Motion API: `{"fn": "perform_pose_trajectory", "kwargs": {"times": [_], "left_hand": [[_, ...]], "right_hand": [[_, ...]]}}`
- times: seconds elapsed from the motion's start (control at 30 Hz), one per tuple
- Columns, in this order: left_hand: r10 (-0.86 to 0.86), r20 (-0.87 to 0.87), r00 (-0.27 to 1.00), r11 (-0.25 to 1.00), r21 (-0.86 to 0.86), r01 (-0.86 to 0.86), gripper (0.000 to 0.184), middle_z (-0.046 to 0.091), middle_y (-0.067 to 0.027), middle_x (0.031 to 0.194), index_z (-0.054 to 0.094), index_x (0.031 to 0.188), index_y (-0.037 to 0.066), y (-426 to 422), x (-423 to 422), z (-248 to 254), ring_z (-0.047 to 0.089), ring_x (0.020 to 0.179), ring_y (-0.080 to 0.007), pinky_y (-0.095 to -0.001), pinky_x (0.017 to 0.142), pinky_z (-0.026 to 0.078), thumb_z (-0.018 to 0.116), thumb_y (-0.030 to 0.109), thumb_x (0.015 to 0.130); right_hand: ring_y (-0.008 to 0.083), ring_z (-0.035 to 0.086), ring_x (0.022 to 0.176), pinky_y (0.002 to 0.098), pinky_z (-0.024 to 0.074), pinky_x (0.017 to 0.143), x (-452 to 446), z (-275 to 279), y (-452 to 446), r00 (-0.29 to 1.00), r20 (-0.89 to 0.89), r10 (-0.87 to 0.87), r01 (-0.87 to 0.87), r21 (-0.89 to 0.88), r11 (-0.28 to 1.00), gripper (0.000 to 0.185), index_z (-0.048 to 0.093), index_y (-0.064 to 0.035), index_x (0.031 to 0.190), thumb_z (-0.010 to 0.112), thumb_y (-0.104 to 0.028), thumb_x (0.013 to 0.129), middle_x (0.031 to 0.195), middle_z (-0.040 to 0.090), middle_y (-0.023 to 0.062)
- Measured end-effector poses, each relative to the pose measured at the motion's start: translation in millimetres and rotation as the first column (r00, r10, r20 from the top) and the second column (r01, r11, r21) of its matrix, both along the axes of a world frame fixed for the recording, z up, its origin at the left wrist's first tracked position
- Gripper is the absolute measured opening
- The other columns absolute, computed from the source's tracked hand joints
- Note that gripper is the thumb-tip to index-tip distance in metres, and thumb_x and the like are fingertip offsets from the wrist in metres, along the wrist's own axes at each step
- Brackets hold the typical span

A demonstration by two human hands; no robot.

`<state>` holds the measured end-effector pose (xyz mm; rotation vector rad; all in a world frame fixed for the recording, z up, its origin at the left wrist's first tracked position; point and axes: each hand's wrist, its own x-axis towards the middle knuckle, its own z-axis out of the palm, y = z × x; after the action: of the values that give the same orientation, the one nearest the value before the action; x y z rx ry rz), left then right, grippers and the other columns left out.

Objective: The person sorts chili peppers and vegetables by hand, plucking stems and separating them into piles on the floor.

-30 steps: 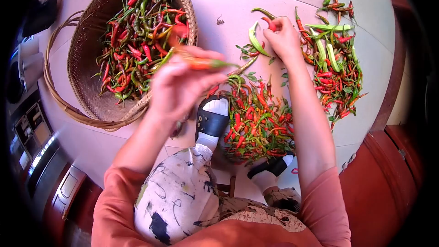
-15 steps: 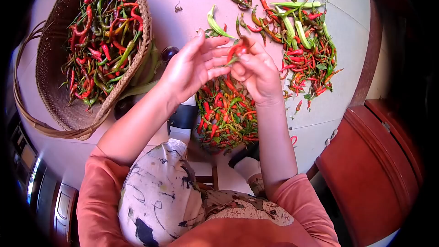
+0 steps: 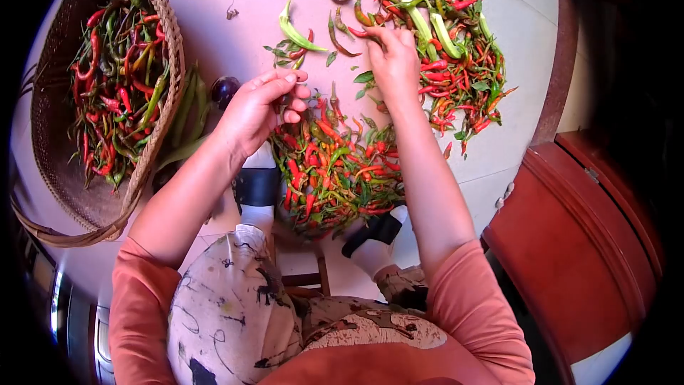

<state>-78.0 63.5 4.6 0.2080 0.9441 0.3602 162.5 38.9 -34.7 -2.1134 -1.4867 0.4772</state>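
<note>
My right hand (image 3: 394, 60) reaches to the loose chilies on the floor, its fingertips closed on the end of a small red chili pepper (image 3: 358, 33). My left hand (image 3: 267, 105) is curled with thumb and forefinger together; what lies inside the fingers is hidden. A green tip shows just beyond that thumb. Below and between the hands lies a heap of red and green chilies (image 3: 335, 171). Ahead of the left hand is a pale green okra pod (image 3: 293, 30), beside a leafy sprig (image 3: 281, 50).
A woven basket (image 3: 174, 64) of longer chilies stands at the left, with a dark round eggplant-like thing (image 3: 225, 91) beside it. More chilies (image 3: 467, 93) and okra pods (image 3: 443, 34) are piled at the right. Red wooden furniture (image 3: 570, 242) stands at the lower right.
My right hand has moved forward from near the left hand to the loose chilies; the red chili it held is gone from it. My left hand has drawn back, its fingers curling. The view has shifted.
</note>
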Motion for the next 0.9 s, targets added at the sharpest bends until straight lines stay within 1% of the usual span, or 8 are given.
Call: {"fn": "perform_pose_trajectory", "kwargs": {"times": [0.23,0.3,0.33,0.4,0.47,0.6,0.83,0.9], "left_hand": [[-0.012,-0.012,1.000,1.000,-0.002,0.012,0.022,0.062,-0.0041,0.083,0.059,0.104,0.000,0,1,-4,0.057,0.066,-0.0122,-0.0249,0.058,0.048,0.053,0.017,0.091],[-0.357,-0.431,0.829,0.863,0.188,0.469,0.022,0.063,-0.0038,0.079,0.060,0.106,0.004,11,4,-3,0.057,0.061,-0.0123,-0.0287,0.055,0.048,0.056,0.020,0.090],[-0.355,-0.433,0.828,0.864,0.186,0.468,0.022,0.063,-0.0038,0.079,0.060,0.106,0.004,19,7,-1,0.057,0.061,-0.0123,-0.0287,0.055,0.048,0.056,0.020,0.090],[-0.005,-0.825,0.564,0.275,0.542,0.794,0.016,0.063,-0.0075,0.073,0.060,0.101,0.011,32,16,-1,0.063,0.060,-0.0251,-0.0341,0.055,0.050,0.054,0.017,0.087],[0.103,-0.895,0.433,0.112,0.443,0.889,0.016,0.063,-0.0096,0.075,0.059,0.099,0.011,42,24,-10,0.064,0.065,-0.0284,-0.0372,0.057,0.051,0.053,0.016,0.085],[0.243,-0.949,0.202,-0.179,0.161,0.971,0.012,0.063,-0.0116,0.080,0.055,0.092,0.009,53,29,-27,0.064,0.074,-0.0311,-0.0413,0.061,0.052,0.051,0.013,0.081],[0.258,-0.933,0.252,-0.190,0.206,0.960,0.009,0.063,-0.0154,0.081,0.053,0.087,0.005,56,14,-25,0.064,0.074,-0.0329,-0.0419,0.061,0.052,0.049,0.009,0.080],[0.239,-0.961,0.141,0.047,0.156,0.987,0.013,0.062,-0.0170,0.078,0.051,0.086,0.004,49,5,-20,0.062,0.071,-0.0357,-0.0453,0.061,0.051,0.052,0.017,0.084]], "right_hand": [[0.0274,0.059,0.069,0.0409,0.0489,0.059,6,-5,18,0.953,0.217,0.212,-0.194,-0.103,0.976,0.015,0.062,-0.0176,0.086,0.069,-0.016,0.073,0.088,0.053,0.0063],[0.0264,0.059,0.069,0.0401,0.0488,0.060,8,2,17,0.978,0.121,0.170,-0.169,-0.022,0.985,0.014,0.061,-0.0149,0.086,0.068,-0.016,0.074,0.090,0.053,0.0070],[0.0254,0.059,0.069,0.0393,0.0487,0.060,3,13,19,0.990,0.019,0.138,-0.139,0.055,0.989,0.014,0.061,-0.0123,0.087,0.068,-0.016,0.075,0.092,0.054,0.0077],[0.0240,0.059,0.071,0.0377,0.0487,0.062,-5,25,17,0.991,-0.115,0.068,-0.074,-0.053,0.996,0.016,0.059,-0.0070,0.088,0.066,-0.015,0.076,0.094,0.056,0.0105],[0.0253,0.060,0.073,0.0381,0.0493,0.065,-15,22,18,0.971,-0.236,0.037,-0.080,-0.173,0.982,0.017,0.058,-0.0054,0.091,0.063,-0.013,0.076,0.093,0.057,0.0132],[0.0331,0.058,0.080,0.0398,0.0478,0.073,-30,-1,18,0.989,0.010,0.148,-0.139,-0.284,0.949,0.023,0.057,-0.0033,0.092,0.064,-0.016,0.074,0.090,0.059,0.0163],[0.0325,0.060,0.081,0.0390,0.0481,0.073,-31,4,30,0.972,-0.097,0.214,-0.234,-0.321,0.917,0.023,0.058,-0.0026,0.087,0.064,-0.021,0.074,0.087,0.060,0.0165],[0.0312,0.062,0.080,0.0376,0.0487,0.074,-33,9,33,0.976,-0.208,0.063,-0.134,-0.352,0.926,0.026,0.061,-0.0029,0.088,0.064,-0.023,0.073,0.083,0.063,0.0157]]}}
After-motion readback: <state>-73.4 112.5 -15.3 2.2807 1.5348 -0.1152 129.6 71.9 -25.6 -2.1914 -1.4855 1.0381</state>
